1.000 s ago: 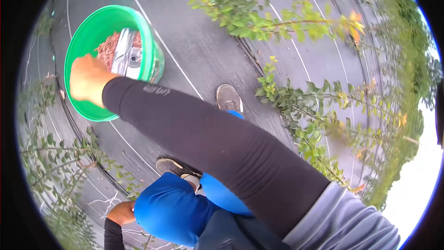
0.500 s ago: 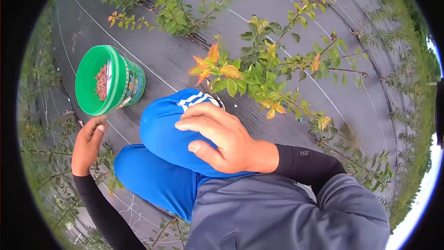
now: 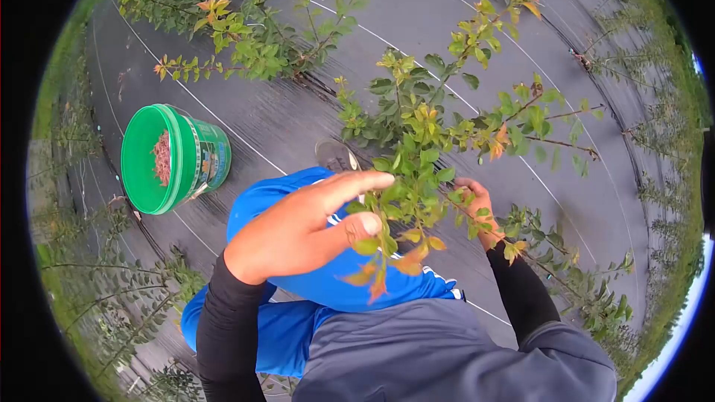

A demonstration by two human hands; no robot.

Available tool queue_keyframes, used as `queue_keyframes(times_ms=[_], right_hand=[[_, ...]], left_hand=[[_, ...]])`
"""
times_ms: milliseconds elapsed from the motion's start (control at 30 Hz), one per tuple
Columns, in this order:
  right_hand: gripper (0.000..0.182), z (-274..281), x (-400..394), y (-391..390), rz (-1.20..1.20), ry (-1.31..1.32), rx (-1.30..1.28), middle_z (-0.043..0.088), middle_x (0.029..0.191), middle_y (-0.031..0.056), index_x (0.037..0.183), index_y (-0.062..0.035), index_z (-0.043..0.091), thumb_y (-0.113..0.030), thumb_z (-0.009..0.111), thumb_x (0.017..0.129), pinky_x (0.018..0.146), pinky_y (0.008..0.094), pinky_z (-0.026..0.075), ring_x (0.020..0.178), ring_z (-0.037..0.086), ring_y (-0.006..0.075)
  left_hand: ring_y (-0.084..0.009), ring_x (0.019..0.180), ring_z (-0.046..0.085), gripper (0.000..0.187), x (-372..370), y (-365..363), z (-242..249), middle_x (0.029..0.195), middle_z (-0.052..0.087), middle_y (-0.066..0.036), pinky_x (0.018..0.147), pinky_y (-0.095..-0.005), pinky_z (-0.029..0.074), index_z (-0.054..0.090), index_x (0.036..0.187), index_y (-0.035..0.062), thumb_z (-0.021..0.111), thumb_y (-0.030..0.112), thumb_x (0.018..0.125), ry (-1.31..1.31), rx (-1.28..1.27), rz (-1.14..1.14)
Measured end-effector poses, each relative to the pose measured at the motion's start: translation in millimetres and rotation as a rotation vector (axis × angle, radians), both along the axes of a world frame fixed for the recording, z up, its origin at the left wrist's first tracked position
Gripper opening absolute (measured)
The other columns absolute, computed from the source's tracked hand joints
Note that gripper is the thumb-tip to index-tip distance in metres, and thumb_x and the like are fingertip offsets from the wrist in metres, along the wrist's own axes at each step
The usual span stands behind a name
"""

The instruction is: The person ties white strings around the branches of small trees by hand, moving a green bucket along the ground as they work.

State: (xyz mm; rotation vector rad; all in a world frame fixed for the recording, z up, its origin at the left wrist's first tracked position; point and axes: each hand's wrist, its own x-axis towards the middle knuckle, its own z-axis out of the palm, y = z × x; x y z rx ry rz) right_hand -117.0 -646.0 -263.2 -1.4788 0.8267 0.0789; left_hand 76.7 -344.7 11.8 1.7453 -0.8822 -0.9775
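Note:
My left hand is over my blue-clad knee, its thumb and index finger apart at the leafy shoots of a young shrub. Leaves overlap its fingertips, and I see nothing gripped there. On the shrub's other side is my right hand, low among the branches. Its fingers are curled and partly covered by leaves, so what they hold cannot be made out. The shrub has green leaves with orange-tinted tips. A green bucket lies to the left, tilted towards me, with reddish-brown bits inside.
Dark ground sheeting with white lines covers the ground. Another shrub grows at the upper left, and more plants stand at the lower left. My shoe rests beside the near shrub. Rows of plants continue at the right.
My left hand has moved right from beside the bucket to the shrub. My right hand has gone from above my knee to the shrub's right side. A pale strip in the bucket no longer shows.

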Motion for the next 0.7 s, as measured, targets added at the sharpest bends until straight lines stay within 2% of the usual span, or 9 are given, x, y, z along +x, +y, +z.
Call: queue_keyframes(times_ms=[100, 233, 300, 367, 433, 467, 567, 600, 700], right_hand=[[0.028, 29.8, 44.1, -21.8, 0.091, 0.004, -0.068, 0.062, 0.105, 0.0073, 0.113, -0.0004, 0.056, -0.013, 0.045, 0.09, 0.078, 0.0276, 0.044, 0.094, 0.058, 0.0164], [0.031, 129.1, 88.9, -19.5, 0.301, 0.092, -0.101, 0.062, 0.102, 0.0061, 0.111, -0.0001, 0.058, -0.016, 0.045, 0.088, 0.078, 0.027, 0.043, 0.092, 0.057, 0.0152], [0.028, 181.0, 111.8, -18.6, 0.578, 0.175, -0.335, 0.063, 0.096, 0.0061, 0.107, 0.0007, 0.06, -0.013, 0.049, 0.086, 0.076, 0.0259, 0.043, 0.087, 0.056, 0.0141], [0.027, 223.6, 137.9, -1.4, 0.515, 0.202, -0.33, 0.062, 0.092, 0.0066, 0.104, 0.002, 0.06, -0.007, 0.045, 0.084, 0.075, 0.0258, 0.043, 0.086, 0.055, 0.0132], [0.029, 269.7, 174.7, 29.6, 0.526, 0.178, -0.444, 0.062, 0.094, 0.0082, 0.101, 0.0032, 0.06, 0.001, 0.039, 0.08, 0.077, 0.0264, 0.043, 0.087, 0.055, 0.013], [0.031, 281.6, 188.9, 41.2, 0.529, 0.106, -0.55, 0.062, 0.095, 0.0088, 0.1, 0.0036, 0.06, 0.003, 0.037, 0.079, 0.078, 0.0266, 0.042, 0.087, 0.055, 0.0134], [0.033, 293.8, 227.6, 64.7, 0.613, -0.025, -0.708, 0.062, 0.096, 0.0098, 0.1, 0.0037, 0.059, 0.006, 0.035, 0.077, 0.082, 0.0274, 0.041, 0.088, 0.055, 0.0146], [0.033, 293.3, 242.1, 73.0, 0.679, 0.008, -0.73, 0.062, 0.098, 0.0093, 0.1, 0.0037, 0.059, 0.006, 0.035, 0.078, 0.082, 0.0278, 0.04, 0.09, 0.055, 0.015], [0.032, 279.1, 262.2, 84.3, 0.732, 0.128, -0.76, 0.062, 0.098, 0.0088, 0.1, 0.0035, 0.059, 0.005, 0.035, 0.079, 0.083, 0.0281, 0.04, 0.091, 0.055, 0.0148]], left_hand=[[-0.0317, 0.113, 0.048, 0.047, 7.3, 0.4, -2.5, 0.12, 0.052, -0.017, 0.094, -0.0386, 0.038, 0.048, 0.122, 0.0019, 0.054, 0.033, 0.088, -0.037, -0.05, -0.356], [-0.0317, 0.099, 0.053, 0.046, 14.0, -11.1, -5.1, 0.105, 0.054, -0.019, 0.085, -0.0389, 0.043, 0.05, 0.114, -0.002, 0.059, 0.03, 0.083, -0.132, -0.128, -0.277], [-0.031, 0.091, 0.054, 0.045, 24.5, -16.3, -6.9, 0.098, 0.055, -0.018, 0.08, -0.0388, 0.044, 0.051, 0.111, -0.0027, 0.061, 0.029, 0.081, -0.188, -0.173, -0.279], [-0.0254, 0.077, 0.055, 0.033, 35.8, -22.0, -8.3, 0.083, 0.055, -0.013, 0.071, -0.0366, 0.044, 0.055, 0.097, -0.0023, 0.059, 0.023, 0.078, -0.233, -0.219, -0.248], [-0.0235, 0.08, 0.057, 0.029, 42.5, -29.3, -6.9, 0.082, 0.058, -0.011, 0.072, -0.037, 0.043, 0.057, 0.096, -0.0011, 0.056, 0.021, 0.078, -0.342, -0.167, -0.225], [-0.0215, 0.083, 0.058, 0.027, 46.1, -32.1, -8.6, 0.082, 0.061, -0.008, 0.073, -0.0373, 0.043, 0.06, 0.095, 0.0001, 0.052, 0.019, 0.077, -0.469, -0.105, -0.206], [-0.0197, 0.083, 0.058, 0.028, 55.9, -36.8, -24.2, 0.085, 0.062, -0.008, 0.073, -0.0372, 0.042, 0.061, 0.096, 0.0027, 0.052, 0.021, 0.078, -0.353, -0.2, -0.229], [-0.019, 0.07, 0.056, 0.019, 59.3, -33.9, -34.7, 0.068, 0.055, -0.006, 0.065, -0.0321, 0.041, 0.057, 0.08, 0.003, 0.055, 0.021, 0.075, -0.421, -0.286, -0.05], [-0.0192, 0.085, 0.057, 0.028, 78.0, -32.1, -53.9, 0.084, 0.062, -0.006, 0.074, -0.0374, 0.041, 0.062, 0.093, 0.0042, 0.054, 0.027, 0.08, -0.167, -0.342, -0.199]])
